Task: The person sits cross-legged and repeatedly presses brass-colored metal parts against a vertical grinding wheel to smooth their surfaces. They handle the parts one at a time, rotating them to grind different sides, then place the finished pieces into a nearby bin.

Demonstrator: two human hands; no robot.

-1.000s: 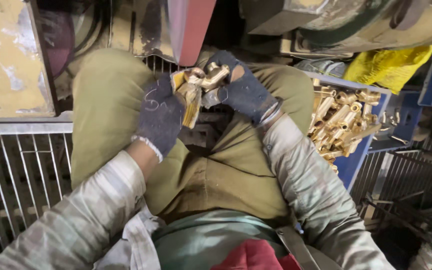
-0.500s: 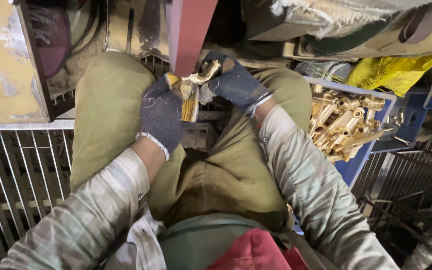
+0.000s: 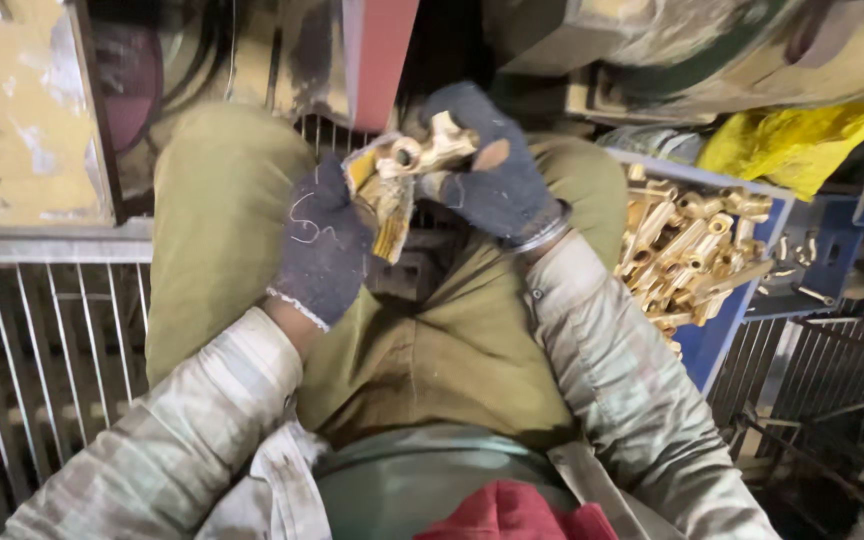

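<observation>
On the far left there is a yellow metal wall (image 3: pixel 12 110) with chipped paint, and under it a wire grate (image 3: pixel 42 350) beside the person's leg. The person sits in green trousers (image 3: pixel 222 230) with both arms reaching out over the lap. The left hand (image 3: pixel 322 245) wears a dark glove and is closed around a bunch of brass pipe fittings (image 3: pixel 387 200), holding them just above the knees. The right hand (image 3: pixel 487 165), also in a dark glove with a hole worn in it, pinches one brass fitting (image 3: pixel 442 140) and presses it against the bunch. It looks like the person is in the middle of fitting or sorting the small brass pieces by hand, one against the other. A careful turn or push would need a firm grip from both hands, so nothing slips onto the lap. Behind the hands stands a red post (image 3: pixel 382 55). To the right sits a blue crate (image 3: pixel 727 320) heaped with many more brass fittings (image 3: pixel 692 250), and past it lies a yellow bag (image 3: pixel 792 140)
</observation>
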